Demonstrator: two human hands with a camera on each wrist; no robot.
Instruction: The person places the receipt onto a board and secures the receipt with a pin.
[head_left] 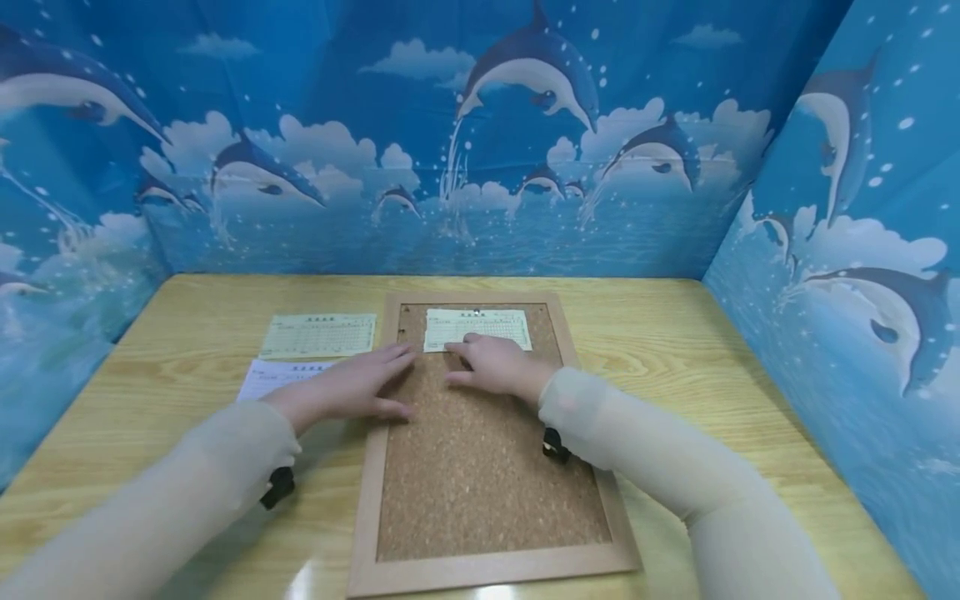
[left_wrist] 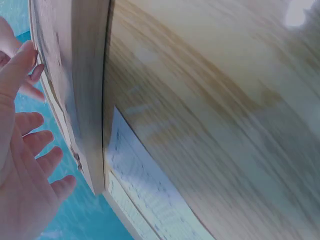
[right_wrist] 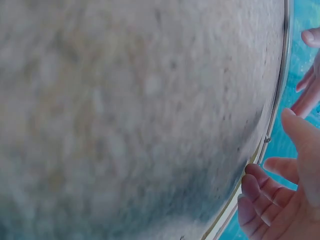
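Observation:
A cork board (head_left: pixel 491 483) in a light wooden frame lies on the table. Near its far end is a pale green printed slip (head_left: pixel 480 321), with a small pin (head_left: pixel 476 312) at its top edge. My right hand (head_left: pixel 495 365) rests over the slip's lower part, index finger extended on the paper; in the right wrist view its fingers (right_wrist: pixel 260 192) look loosely bent with nothing gripped. My left hand (head_left: pixel 360 385) hovers at the board's left frame edge, fingers stretched out and holding nothing; the left wrist view shows those fingers (left_wrist: pixel 42 150) spread apart.
Left of the board lie another green slip (head_left: pixel 318 335) and a white-lilac slip (head_left: pixel 273 377), partly covered by my left arm. Small pins sit in the board's upper corners. A blue dolphin curtain (head_left: pixel 360 167) surrounds the wood-grain table (head_left: pixel 660 350).

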